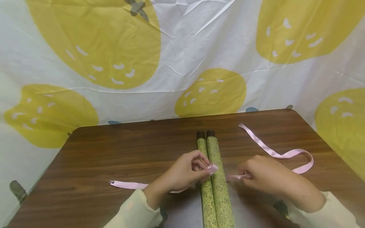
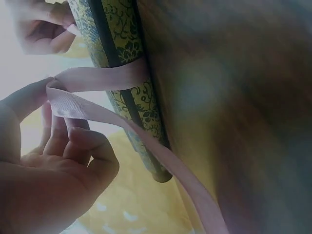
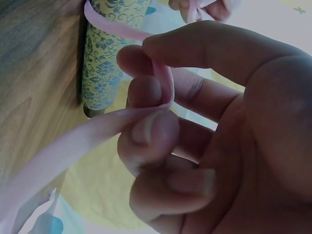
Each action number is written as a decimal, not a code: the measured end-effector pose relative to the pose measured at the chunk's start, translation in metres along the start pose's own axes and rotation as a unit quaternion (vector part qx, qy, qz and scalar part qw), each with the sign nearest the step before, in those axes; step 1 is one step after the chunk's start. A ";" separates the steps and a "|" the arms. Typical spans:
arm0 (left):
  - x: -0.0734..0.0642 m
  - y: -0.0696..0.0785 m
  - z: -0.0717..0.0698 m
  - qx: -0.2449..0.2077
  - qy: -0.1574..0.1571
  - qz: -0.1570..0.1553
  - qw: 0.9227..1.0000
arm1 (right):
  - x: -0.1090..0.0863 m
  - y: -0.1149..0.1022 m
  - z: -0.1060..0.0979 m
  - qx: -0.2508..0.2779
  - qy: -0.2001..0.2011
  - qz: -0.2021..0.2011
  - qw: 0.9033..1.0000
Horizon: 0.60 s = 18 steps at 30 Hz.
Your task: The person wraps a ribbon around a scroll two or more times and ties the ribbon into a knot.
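Observation:
Two slim scroll rolls [image 1: 219, 177] in green-gold patterned cloth lie side by side on the table, dark knobs at their far ends. My left hand [image 1: 185, 167] is over the rolls and pinches a pink ribbon [image 1: 212, 168] between thumb and forefinger. In the left wrist view this ribbon [image 2: 102, 79] folds back at the fingertips and passes round the roll [image 2: 122, 34]. Right of the rolls, my right hand [image 1: 265, 175] pinches a pink ribbon length too. Seen from the right wrist, that ribbon [image 3: 117, 27] runs from the roll [image 3: 105, 63] through curled fingers.
One loose ribbon tail [image 1: 128, 184] lies to the left on the brown wood-grain table [image 1: 114, 152]. Another tail [image 1: 302, 158] curves across the right side toward the back. Behind the table hangs a white cloth [image 1: 182, 53] with yellow fruit prints.

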State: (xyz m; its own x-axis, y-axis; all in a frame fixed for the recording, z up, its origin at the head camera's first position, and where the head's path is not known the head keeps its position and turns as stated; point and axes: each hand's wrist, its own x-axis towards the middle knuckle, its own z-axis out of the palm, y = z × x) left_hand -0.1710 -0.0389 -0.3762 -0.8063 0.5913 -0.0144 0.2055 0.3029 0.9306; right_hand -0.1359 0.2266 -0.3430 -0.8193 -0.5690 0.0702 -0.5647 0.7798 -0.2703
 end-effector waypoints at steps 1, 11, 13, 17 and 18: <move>0.000 0.001 0.000 -0.005 0.000 -0.007 1.000 | 0.000 0.000 -0.001 0.006 0.000 -0.002 1.000; 0.011 0.008 0.009 0.018 0.018 -0.029 0.999 | 0.000 -0.010 -0.004 0.065 -0.021 -0.031 0.997; 0.014 0.009 0.012 0.017 0.018 -0.031 0.999 | 0.001 -0.014 -0.007 0.061 -0.026 -0.034 0.997; 0.018 0.009 0.015 0.029 0.023 -0.029 0.999 | 0.003 -0.021 -0.014 0.025 -0.025 -0.044 0.998; 0.019 0.009 0.015 0.035 0.024 -0.028 0.999 | 0.004 -0.023 -0.016 0.017 -0.024 -0.046 0.999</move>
State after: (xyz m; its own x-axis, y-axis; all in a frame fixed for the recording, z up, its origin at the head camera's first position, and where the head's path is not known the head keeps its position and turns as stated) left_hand -0.1756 -0.0137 -0.3738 -0.8433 0.5354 -0.0469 0.1962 0.3880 0.9005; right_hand -0.1275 0.2107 -0.3212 -0.7577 -0.6506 0.0513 -0.6335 0.7144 -0.2972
